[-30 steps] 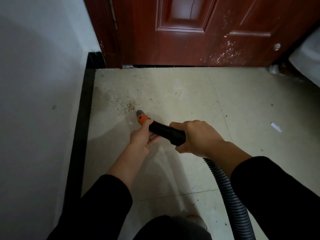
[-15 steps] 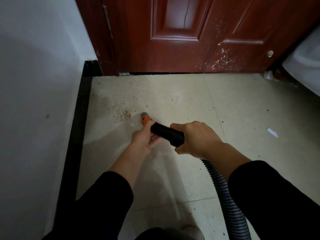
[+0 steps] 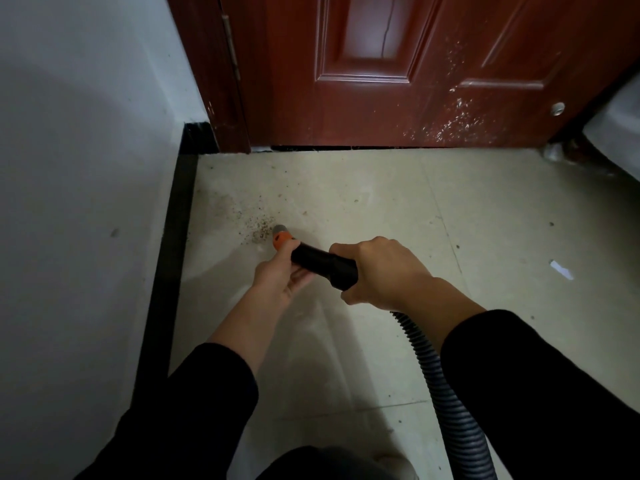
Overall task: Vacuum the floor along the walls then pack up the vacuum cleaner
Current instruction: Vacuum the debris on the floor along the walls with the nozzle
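While both forearms reach forward and down out of black sleeves (image 3: 194,410), the right hand (image 3: 384,271) is wrapped in a full fist round the rear end of the black nozzle tube (image 3: 323,263), knuckles up and wrist slightly bent. The ribbed grey hose (image 3: 446,393) comes out from under that wrist and curves back beside the right forearm toward the bottom edge. The left hand (image 3: 280,275) sits ahead of the right and a little lower, palm turned upward, cradling the front of the tube from beneath. Its thumb lies along the near side up to the orange collar (image 3: 282,240), and its fingers curl under the tube, though the tube hides their tips, so how tightly they close cannot be told. The tube slants down and to the left, with its grey tip (image 3: 278,229) at or just above the pale tiled floor (image 3: 381,202), right at the edge of a patch of dark crumbs (image 3: 258,226). That patch lies near the black skirting board (image 3: 173,254) at the foot of the white wall (image 3: 79,168) on the left. A red-brown panelled door (image 3: 398,81), speckled with pale marks low down, closes off the floor ahead. A small white scrap (image 3: 561,270) lies on the tiles well to the right of the hands.
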Demonstrator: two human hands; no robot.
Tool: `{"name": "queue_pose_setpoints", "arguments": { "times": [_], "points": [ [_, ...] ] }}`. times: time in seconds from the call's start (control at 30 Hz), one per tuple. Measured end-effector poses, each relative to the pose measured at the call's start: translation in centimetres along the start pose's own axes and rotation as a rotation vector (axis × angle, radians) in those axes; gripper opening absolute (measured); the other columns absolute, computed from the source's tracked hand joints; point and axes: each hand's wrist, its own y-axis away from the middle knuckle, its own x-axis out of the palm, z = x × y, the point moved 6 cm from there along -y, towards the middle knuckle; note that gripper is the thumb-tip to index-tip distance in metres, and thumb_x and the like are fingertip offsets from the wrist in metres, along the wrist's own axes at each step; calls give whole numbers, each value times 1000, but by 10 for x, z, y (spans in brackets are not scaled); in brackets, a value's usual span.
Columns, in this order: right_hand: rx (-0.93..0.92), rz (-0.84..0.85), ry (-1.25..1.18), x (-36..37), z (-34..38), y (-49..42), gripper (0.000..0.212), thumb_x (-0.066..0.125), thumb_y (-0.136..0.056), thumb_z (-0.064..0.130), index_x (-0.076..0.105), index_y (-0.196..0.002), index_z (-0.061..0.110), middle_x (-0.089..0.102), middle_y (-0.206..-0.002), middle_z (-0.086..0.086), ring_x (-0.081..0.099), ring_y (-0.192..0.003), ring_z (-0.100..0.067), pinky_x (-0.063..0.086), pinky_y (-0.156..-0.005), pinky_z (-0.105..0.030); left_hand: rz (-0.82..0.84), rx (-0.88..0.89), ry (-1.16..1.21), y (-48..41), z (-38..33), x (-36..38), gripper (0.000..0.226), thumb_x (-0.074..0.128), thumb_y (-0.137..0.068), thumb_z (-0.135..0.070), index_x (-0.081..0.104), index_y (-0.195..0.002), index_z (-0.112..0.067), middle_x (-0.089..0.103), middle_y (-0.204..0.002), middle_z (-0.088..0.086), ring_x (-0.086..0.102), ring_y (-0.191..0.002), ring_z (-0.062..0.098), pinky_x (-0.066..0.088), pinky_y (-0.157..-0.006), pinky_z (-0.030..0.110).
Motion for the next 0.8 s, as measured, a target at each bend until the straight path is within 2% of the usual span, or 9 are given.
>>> {"name": "queue_pose_setpoints", "arguments": {
  "times": [0.27, 0.63, 0.8],
  "points": [
    [-28, 24, -18, 7, 19, -5, 28, 71, -74, 26, 56, -98, 31, 55, -69, 3, 54, -65, -20, 38, -52, -27, -30, 4, 29, 3, -3, -23, 30, 67, -91, -27, 60, -101, 0, 70, -92, 16, 70, -82, 21, 58, -53, 26],
    [-55, 42, -25, 8, 35, -10, 26, 68, -75, 24, 54, -95, 32, 51, -65, 6, 51, -61, -17, 32, -48, -25, -58, -1, 65, 6, -10, -41, 28, 68, -90, -23, 59, -97, 2, 70, -95, 18, 69, -88, 25, 59, -58, 29],
    [-25, 46, -24, 0, 24, -15, 29, 71, -74, 25, 56, -98, 30, 52, -68, 4, 53, -64, -20, 34, -48, -26, -41, 16, 57, 1, -14, -24, 27, 67, -91, -24, 60, -99, 1, 69, -91, 16, 70, -79, 20, 57, -51, 25]
  ]
}}
